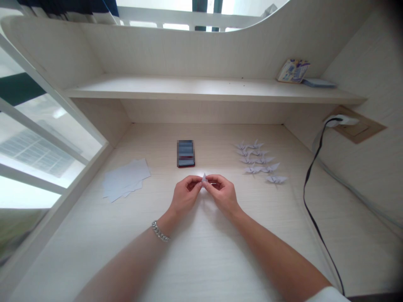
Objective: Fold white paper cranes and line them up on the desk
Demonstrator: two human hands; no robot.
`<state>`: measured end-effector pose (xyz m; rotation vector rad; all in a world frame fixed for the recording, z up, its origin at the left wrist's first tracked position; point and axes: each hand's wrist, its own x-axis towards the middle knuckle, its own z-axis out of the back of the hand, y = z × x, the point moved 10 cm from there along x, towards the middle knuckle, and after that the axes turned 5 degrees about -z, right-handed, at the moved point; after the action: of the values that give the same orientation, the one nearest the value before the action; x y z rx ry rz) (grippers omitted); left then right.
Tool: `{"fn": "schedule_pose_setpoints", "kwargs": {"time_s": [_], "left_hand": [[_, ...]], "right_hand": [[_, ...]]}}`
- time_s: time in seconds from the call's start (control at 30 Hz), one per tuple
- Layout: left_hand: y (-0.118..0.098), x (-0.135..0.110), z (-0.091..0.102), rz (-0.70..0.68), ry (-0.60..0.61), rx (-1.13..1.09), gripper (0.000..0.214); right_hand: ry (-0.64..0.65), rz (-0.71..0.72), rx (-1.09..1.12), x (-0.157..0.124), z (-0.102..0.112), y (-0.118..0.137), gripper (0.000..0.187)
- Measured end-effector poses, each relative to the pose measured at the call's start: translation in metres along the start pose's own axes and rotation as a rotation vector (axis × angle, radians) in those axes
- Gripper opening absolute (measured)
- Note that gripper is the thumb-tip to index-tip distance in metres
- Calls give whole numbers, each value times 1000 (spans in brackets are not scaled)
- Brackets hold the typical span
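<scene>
Operator: Grip?

Observer: Both hands pinching. Your left hand [186, 196] and your right hand [223, 194] meet at the fingertips around one small folded white paper [204, 179], a pointed tip standing up between them. Whether its underside touches the desk [201, 260], I cannot tell; your fingers hide most of it.

Operator: Where does that put it?

Observer: Centre of the desk, on the near side of the phone [186, 153] and just beyond your thumbs. The phone lies flat, its screen blurred into blocks.

Operator: Left side?

Observer: Loose white sheets [126, 179], overlapping and fanned unevenly, well apart from your left hand. Chain bracelet [160, 231] on that wrist.

Operator: Right side?

Observer: A cluster of folded paper figures [255, 158] (winged, much like cranes), mostly in pairs, with a single one nearest you. Farther right, a black cable [310, 176] drops from a plug in the wall socket [357, 124] and runs along the desk. Above, a small printed box [292, 71] leans on the shelf [189, 87].
</scene>
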<state>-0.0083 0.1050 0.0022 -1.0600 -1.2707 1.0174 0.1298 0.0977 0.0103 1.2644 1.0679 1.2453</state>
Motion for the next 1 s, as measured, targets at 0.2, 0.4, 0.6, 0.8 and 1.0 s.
{"fn": "schedule_pose_setpoints", "kwargs": {"time_s": [0.2, 0.4, 0.6, 0.8, 1.0], "left_hand": [[0, -1, -2, 12, -9, -49, 15], [-1, 1, 2, 0, -36, -87, 16], [2, 2, -1, -3, 3, -130, 16], [6, 2, -2, 39, -15, -245, 25], [4, 2, -6, 68, 28, -247, 20]], "right_hand": [[4, 25, -49, 0, -1, 4, 18], [17, 107, -77, -7, -5, 18, 15], [-5, 172, -111, -10, -4, 26, 14], [17, 186, -124, -10, -6, 29, 15], [37, 204, -139, -11, -8, 32, 14]]}}
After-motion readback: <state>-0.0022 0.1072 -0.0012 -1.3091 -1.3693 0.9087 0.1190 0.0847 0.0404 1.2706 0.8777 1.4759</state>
